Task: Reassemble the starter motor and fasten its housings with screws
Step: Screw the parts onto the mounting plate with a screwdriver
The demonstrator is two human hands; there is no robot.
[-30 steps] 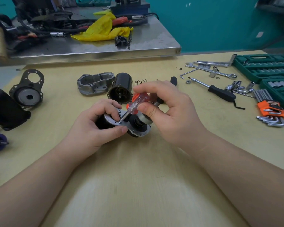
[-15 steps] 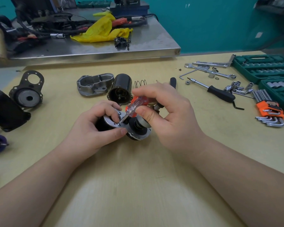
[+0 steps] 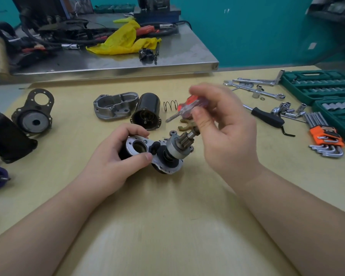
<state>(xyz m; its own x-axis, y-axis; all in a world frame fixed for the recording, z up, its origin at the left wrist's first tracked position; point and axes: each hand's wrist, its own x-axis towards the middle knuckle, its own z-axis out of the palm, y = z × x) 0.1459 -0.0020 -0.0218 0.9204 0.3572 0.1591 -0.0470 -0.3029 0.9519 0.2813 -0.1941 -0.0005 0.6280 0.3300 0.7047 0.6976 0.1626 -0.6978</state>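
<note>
On the yellow table [image 3: 167, 226], near its middle, the partly assembled starter motor [image 3: 157, 151] lay on its side, its pinion gear [image 3: 184, 137] pointing up and right. The left hand [image 3: 116, 158] gripped its plated end. Above and to the right, the right hand [image 3: 225, 124] held a blurred red-handled screwdriver [image 3: 184, 109], clear of the motor. Behind sat a grey housing [image 3: 115, 105], a black casing [image 3: 146, 111] and a spring [image 3: 170, 105].
</note>
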